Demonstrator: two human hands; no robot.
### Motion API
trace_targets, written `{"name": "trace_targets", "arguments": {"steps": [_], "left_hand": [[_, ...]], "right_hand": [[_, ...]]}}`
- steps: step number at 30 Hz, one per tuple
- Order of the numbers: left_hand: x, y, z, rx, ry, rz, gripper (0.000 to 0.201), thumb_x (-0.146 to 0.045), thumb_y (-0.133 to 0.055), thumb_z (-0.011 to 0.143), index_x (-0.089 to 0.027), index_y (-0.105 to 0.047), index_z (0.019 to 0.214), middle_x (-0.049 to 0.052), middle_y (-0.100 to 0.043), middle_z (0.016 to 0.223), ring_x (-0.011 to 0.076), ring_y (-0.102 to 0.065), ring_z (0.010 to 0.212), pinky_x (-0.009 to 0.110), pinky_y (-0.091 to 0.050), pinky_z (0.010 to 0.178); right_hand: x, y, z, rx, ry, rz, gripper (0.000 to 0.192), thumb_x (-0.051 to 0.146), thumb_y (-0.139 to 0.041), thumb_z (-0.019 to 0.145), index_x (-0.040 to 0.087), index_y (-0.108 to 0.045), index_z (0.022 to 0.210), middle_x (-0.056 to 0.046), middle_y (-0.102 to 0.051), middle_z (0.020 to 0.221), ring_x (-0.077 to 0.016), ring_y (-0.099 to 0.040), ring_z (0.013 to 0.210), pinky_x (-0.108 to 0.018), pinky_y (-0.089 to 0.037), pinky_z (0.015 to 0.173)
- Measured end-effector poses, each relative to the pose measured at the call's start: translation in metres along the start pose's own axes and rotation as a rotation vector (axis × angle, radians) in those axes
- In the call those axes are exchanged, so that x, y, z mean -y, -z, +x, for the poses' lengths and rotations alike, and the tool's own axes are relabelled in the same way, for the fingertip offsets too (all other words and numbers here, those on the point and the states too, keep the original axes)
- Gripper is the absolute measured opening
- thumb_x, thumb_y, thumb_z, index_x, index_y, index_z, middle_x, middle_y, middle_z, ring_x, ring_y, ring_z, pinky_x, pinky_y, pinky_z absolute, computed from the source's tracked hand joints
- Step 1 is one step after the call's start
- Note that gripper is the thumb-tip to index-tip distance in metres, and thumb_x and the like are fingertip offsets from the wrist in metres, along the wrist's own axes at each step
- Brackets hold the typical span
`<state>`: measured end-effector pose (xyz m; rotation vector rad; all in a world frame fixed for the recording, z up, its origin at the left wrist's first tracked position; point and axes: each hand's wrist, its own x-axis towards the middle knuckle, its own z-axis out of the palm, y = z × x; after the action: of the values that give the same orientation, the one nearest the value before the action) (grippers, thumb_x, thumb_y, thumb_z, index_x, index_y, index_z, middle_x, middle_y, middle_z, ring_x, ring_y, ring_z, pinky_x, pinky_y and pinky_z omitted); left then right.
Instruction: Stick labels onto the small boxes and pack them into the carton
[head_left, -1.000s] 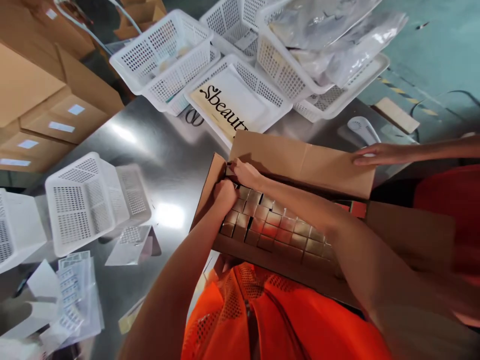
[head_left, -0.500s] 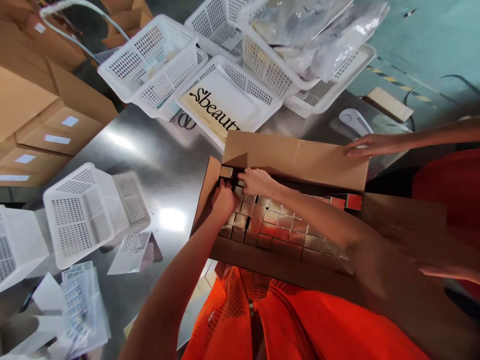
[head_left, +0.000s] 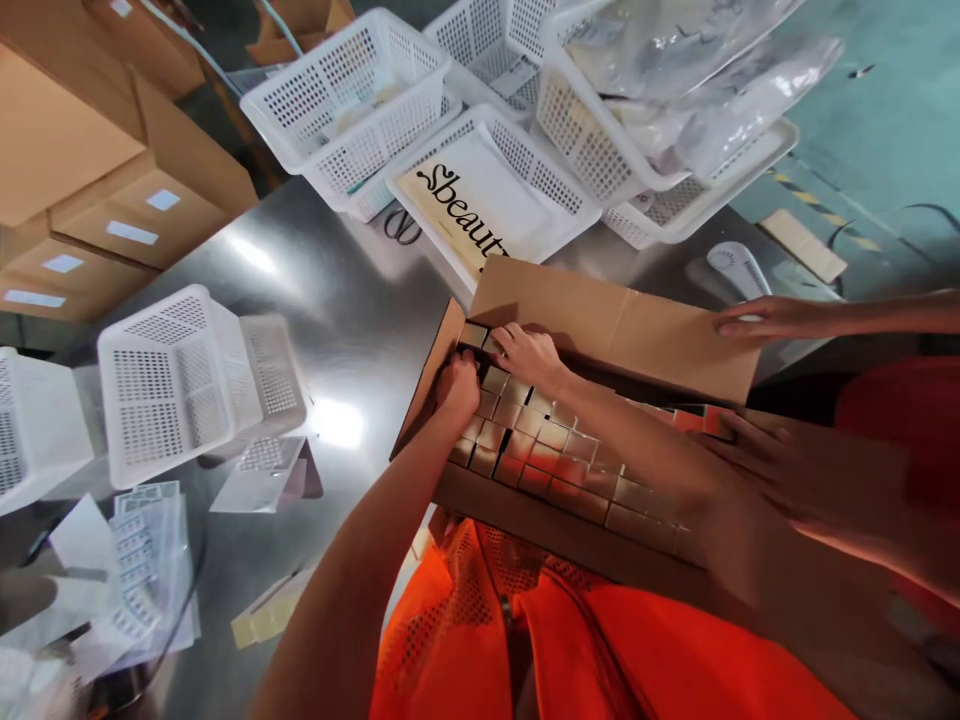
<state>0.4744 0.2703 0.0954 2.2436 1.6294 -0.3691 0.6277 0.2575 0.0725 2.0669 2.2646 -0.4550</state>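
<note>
An open cardboard carton (head_left: 551, 530) stands in front of me, packed with rows of small boxes (head_left: 555, 435). At its far left corner, my left hand (head_left: 457, 388) reaches in with the fingers curled down beside the carton wall; whatever its fingertips hold is hidden. Just right of it, my right hand (head_left: 529, 355) has bent fingers on a small box in the back row, close to the raised carton flap (head_left: 615, 310). My right forearm crosses over the packed rows and covers part of them.
A co-worker's hand (head_left: 757, 320) rests on the flap's right end, and another hand (head_left: 750, 440) reaches over the carton's right side. White baskets (head_left: 352, 110) line the back of the metal table (head_left: 352, 310). Another basket (head_left: 176, 390) and label sheets (head_left: 142, 570) lie left; stacked cartons (head_left: 150, 230) stand beyond.
The view has shifted a little. My hands stay in the far left corner, where a second small box now shows in the back row. A co-worker's hand has come over the carton's right side.
</note>
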Motion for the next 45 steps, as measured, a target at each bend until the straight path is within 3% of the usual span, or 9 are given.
{"name": "trace_targets", "arguments": {"steps": [4, 8, 13, 18, 24, 27, 32, 36, 45], "left_hand": [[-0.003, 0.001, 0.002, 0.025, -0.014, 0.048, 0.031, -0.032, -0.059, 0.093, -0.015, -0.059, 0.120, 0.009, -0.063, 0.117, 0.0204, -0.064, 0.097, 0.040, -0.056, 0.082], [-0.002, -0.001, 0.002, 0.030, -0.039, 0.082, 0.030, -0.032, -0.060, 0.093, -0.015, -0.060, 0.117, 0.009, -0.062, 0.118, 0.0210, -0.063, 0.100, 0.041, -0.055, 0.084], [0.001, -0.006, 0.002, -0.018, -0.072, 0.118, 0.029, -0.031, -0.059, 0.093, -0.016, -0.059, 0.118, 0.009, -0.062, 0.119, 0.0205, -0.064, 0.098, 0.039, -0.056, 0.081], [0.006, -0.011, -0.004, -0.054, -0.141, 0.143, 0.032, -0.030, -0.059, 0.094, -0.016, -0.058, 0.122, 0.010, -0.060, 0.124, 0.0213, -0.063, 0.102, 0.041, -0.055, 0.085], [0.007, -0.011, -0.009, -0.074, -0.268, 0.167, 0.038, -0.018, -0.047, 0.095, -0.009, -0.055, 0.131, 0.019, -0.052, 0.141, 0.0283, -0.045, 0.133, 0.040, -0.042, 0.106], [0.000, -0.009, -0.009, -0.070, -0.366, 0.165, 0.040, -0.019, -0.040, 0.097, -0.007, -0.055, 0.132, 0.019, -0.052, 0.143, 0.0287, -0.039, 0.139, 0.040, -0.032, 0.114], [-0.016, -0.017, -0.020, 0.006, -0.552, 0.161, 0.043, -0.029, -0.046, 0.095, -0.012, -0.056, 0.134, 0.015, -0.052, 0.144, 0.0279, -0.039, 0.139, 0.041, -0.030, 0.115], [-0.016, -0.023, -0.030, 0.056, -0.572, 0.195, 0.049, -0.028, -0.052, 0.092, -0.005, -0.053, 0.135, 0.022, -0.047, 0.147, 0.0321, -0.038, 0.140, 0.044, -0.030, 0.115], [-0.017, -0.025, -0.037, 0.082, -0.552, 0.214, 0.056, -0.028, -0.049, 0.092, -0.003, -0.045, 0.141, 0.024, -0.037, 0.153, 0.0339, -0.029, 0.145, 0.046, -0.033, 0.112]], "right_hand": [[-0.018, 0.002, -0.012, -0.021, 0.014, -0.025, 0.048, 0.039, -0.040, 0.099, 0.013, -0.044, 0.139, -0.019, -0.057, 0.128, -0.0305, -0.061, 0.103, -0.035, -0.044, 0.074], [-0.034, 0.011, -0.004, 0.036, 0.260, -0.018, 0.044, 0.022, -0.046, 0.096, 0.025, -0.047, 0.140, -0.007, -0.053, 0.142, -0.0232, -0.053, 0.119, -0.031, -0.043, 0.082], [-0.030, 0.018, 0.025, 0.083, 0.415, -0.022, 0.025, 0.016, -0.049, 0.091, 0.019, -0.068, 0.108, -0.009, -0.068, 0.114, -0.0245, -0.055, 0.113, -0.033, -0.041, 0.088], [-0.014, 0.012, 0.032, 0.047, 0.257, -0.007, 0.035, 0.028, -0.069, 0.078, 0.008, -0.065, 0.106, -0.018, -0.066, 0.104, -0.0294, -0.064, 0.092, -0.034, -0.047, 0.075], [-0.013, 0.010, 0.011, -0.016, 0.086, 0.067, 0.039, 0.029, -0.053, 0.093, 0.008, -0.054, 0.125, -0.019, -0.058, 0.120, -0.0253, -0.065, 0.094, -0.032, -0.048, 0.074], [-0.035, 0.014, -0.013, -0.005, 0.110, 0.101, 0.048, 0.037, -0.055, 0.094, 0.014, -0.047, 0.135, -0.016, -0.055, 0.127, -0.0242, -0.063, 0.100, -0.031, -0.048, 0.080], [-0.059, 0.010, -0.043, 0.118, 0.264, 0.101, 0.049, 0.039, -0.074, 0.080, 0.028, -0.061, 0.126, -0.009, -0.059, 0.125, -0.0277, -0.059, 0.111, -0.034, -0.047, 0.088], [-0.055, 0.006, -0.037, 0.154, 0.305, 0.098, 0.051, 0.026, -0.074, 0.078, 0.021, -0.060, 0.127, -0.013, -0.054, 0.137, -0.0270, -0.060, 0.113, -0.035, -0.047, 0.091], [-0.039, 0.014, -0.013, 0.170, 0.154, 0.029, 0.030, 0.019, -0.065, 0.080, 0.009, -0.066, 0.108, -0.016, -0.072, 0.097, -0.0275, -0.069, 0.088, -0.033, -0.050, 0.073]]}}
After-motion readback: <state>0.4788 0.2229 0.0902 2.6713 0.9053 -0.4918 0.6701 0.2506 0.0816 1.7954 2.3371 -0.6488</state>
